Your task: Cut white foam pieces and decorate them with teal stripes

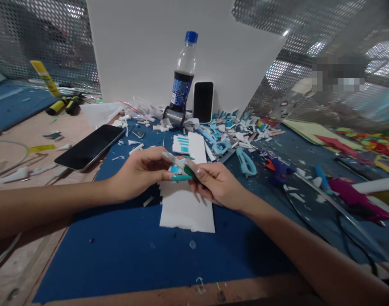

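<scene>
Over the middle of the mat, my left hand (143,172) pinches a small white and light-blue piece (175,168) between thumb and fingertips. Long teal nails show on this hand. Close against it, my right hand (218,182) is closed around a slim dark green tool (191,173), whose kind I cannot make out. Pale flat strips stick up between the two hands; their ends are partly hidden by fingers. Beneath the hands lies a white sheet (186,212) with ragged edges. Just beyond, a small white card with light-blue stripes (182,144) rests on it.
The blue mat (124,255) bears light-blue scissors (245,161) and many scraps (235,127). A cola bottle (181,85) and an upright phone (203,102) stand behind. Another phone (89,146) lies left. Two glue guns, dark blue (279,172) and magenta (356,195), lie right with cables.
</scene>
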Demonstrator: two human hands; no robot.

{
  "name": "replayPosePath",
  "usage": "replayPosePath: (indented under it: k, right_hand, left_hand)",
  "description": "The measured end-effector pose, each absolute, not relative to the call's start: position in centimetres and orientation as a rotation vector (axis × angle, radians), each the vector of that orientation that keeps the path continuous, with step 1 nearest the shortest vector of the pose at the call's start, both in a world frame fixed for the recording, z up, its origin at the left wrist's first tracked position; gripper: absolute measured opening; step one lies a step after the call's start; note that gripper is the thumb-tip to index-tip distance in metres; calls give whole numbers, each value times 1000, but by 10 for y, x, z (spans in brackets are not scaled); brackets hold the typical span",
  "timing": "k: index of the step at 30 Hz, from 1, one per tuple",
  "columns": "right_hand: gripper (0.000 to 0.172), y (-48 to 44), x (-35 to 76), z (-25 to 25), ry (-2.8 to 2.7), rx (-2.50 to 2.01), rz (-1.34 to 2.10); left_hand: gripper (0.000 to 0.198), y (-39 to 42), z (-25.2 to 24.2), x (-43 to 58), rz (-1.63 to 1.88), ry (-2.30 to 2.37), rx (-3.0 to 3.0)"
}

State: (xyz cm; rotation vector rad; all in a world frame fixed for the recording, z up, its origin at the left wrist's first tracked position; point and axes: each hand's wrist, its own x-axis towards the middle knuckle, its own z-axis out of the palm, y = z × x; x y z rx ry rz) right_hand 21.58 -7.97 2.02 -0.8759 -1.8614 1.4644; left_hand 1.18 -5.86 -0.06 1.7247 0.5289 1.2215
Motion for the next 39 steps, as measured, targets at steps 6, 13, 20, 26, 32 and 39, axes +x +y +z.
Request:
replayPosePath:
  k: [6, 13, 20, 26, 32, 39]
  right_hand:
    - [45, -80, 218, 20, -1717, -900, 1431]
    - [30, -78, 215, 23, -1731, -1004, 1228]
    - [20, -79, 215, 22, -1834, -1028, 1216]
    - [24, -77, 218, 20, -1766, -932, 1286]
    - [40, -74, 222, 12, -1931, -921, 1133]
    - [43, -74, 223, 13, -2058, -973, 939]
  left_hand:
    - [20, -58, -5, 8, 1231, 623, 1850]
    - [20, -63, 1, 8, 1255, 790, 2023]
    - [23, -61, -1, 6, 1214, 896, 2105]
    - [27, -59, -2, 6, 1236, 899, 2041]
    - [22, -59, 0, 10, 1287, 835, 1794]
    - [20, -59, 0, 11, 1357, 736, 1680]
